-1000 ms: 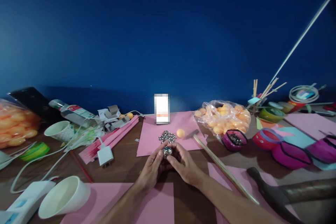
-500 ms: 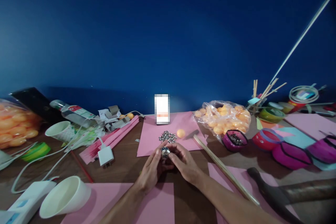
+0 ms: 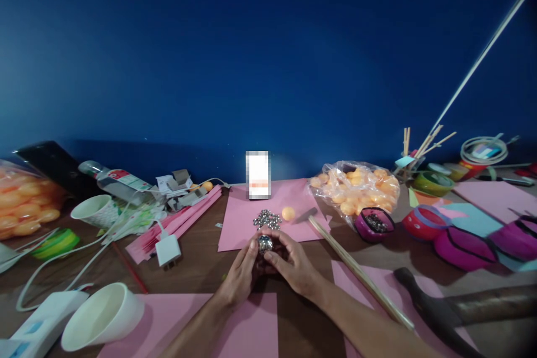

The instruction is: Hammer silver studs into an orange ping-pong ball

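Both my hands meet over the brown table, fingers curled round a small shiny silver ball [image 3: 265, 244] studded with metal pieces. My left hand [image 3: 240, 275] cups it from the left and my right hand [image 3: 293, 268] grips it from the right. Just beyond the ball lies a small heap of silver metal pieces [image 3: 267, 218] on a pink paper sheet [image 3: 239, 224], with one loose orange ball [image 3: 288, 213] beside the heap.
A clear bag of orange balls [image 3: 356, 187] and a magenta bowl of metal bits [image 3: 374, 224] sit right. A wooden stick [image 3: 356, 271], a dark hammer [image 3: 440, 313], white cups [image 3: 104, 313], a charger [image 3: 168, 249], bottle [image 3: 117, 179] and coloured bowls crowd the table.
The hands stay in place and keep turning the silver ball slightly between the fingers; the right fingers have closed a little more over it.
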Available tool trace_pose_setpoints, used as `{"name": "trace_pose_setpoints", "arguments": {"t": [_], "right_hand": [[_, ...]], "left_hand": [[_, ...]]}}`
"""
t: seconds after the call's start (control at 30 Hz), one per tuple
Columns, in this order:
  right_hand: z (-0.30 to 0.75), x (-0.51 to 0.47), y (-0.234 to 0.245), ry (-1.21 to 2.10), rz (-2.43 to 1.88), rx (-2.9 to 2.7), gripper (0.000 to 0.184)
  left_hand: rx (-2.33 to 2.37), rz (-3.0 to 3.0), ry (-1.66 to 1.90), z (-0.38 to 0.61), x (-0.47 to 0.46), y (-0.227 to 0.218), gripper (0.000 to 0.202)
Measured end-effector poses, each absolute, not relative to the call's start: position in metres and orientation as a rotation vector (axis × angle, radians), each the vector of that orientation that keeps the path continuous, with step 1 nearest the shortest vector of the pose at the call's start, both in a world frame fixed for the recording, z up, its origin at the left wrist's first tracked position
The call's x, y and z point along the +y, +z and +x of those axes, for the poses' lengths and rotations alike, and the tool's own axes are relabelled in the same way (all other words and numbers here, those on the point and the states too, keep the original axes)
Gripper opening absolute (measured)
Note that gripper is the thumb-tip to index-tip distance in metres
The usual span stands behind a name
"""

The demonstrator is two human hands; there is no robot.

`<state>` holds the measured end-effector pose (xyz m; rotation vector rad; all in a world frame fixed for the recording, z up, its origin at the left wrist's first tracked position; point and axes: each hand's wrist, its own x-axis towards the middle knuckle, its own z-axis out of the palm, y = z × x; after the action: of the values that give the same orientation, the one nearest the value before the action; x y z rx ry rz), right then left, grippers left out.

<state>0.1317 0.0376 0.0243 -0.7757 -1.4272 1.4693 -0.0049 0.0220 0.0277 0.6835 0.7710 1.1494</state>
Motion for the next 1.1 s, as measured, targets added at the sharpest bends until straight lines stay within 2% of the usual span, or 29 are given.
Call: {"name": "trace_pose_setpoints", "arguments": {"t": [0.13, 0.3, 0.4, 0.5, 0.7, 0.9, 1.1], "right_hand": [[0.131, 0.036, 0.029, 1.561, -0.747, -1.39, 0.031], [0.133, 0.037, 0.036, 1.404, -0.759, -1.492, 0.026], [0.133, 0.038, 0.037, 1.372, -0.733, -1.515, 0.026], [0.131, 0.038, 0.035, 1.484, -0.701, -1.476, 0.027], [0.129, 0.036, 0.033, 1.499, -0.768, -1.435, 0.04], [0.129, 0.036, 0.036, 1.455, -0.775, -1.492, 0.032], [0.129, 0.037, 0.035, 1.342, -0.78, -1.563, 0.03]], "left_hand": [[0.783, 0.71, 1.106, -0.005, 0.021, 0.037, 0.056], [0.764, 0.735, 1.088, -0.005, 0.02, 0.035, 0.054], [0.73, 0.757, 1.125, -0.005, 0.021, 0.028, 0.051], [0.714, 0.752, 1.121, -0.005, 0.022, 0.024, 0.05], [0.74, 0.734, 1.171, -0.006, 0.022, 0.021, 0.052], [0.641, 0.707, 1.151, -0.004, 0.022, 0.021, 0.047], [0.836, 0.888, 1.148, -0.008, 0.021, 0.028, 0.045]]}}
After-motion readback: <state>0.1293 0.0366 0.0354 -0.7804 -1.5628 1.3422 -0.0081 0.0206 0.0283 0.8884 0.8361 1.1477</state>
